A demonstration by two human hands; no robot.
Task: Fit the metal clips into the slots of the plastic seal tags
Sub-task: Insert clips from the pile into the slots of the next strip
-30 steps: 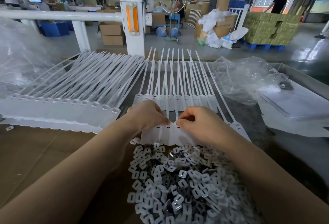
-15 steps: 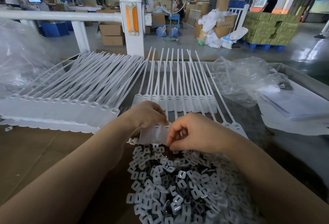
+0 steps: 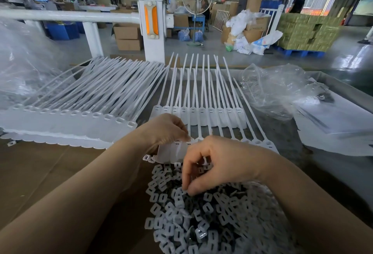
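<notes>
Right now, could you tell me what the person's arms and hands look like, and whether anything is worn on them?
Both forearms are bare to the frame's edge: no sleeves show. The left hand and right hand wear no gloves, and no rings, watch or wristband are visible.

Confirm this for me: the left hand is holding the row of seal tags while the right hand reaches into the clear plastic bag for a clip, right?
Not quite. The head view shows the right hand reaching into the pile of clips in front of the person, not the clear plastic bag. The left hand does hold the seal tags.
</notes>
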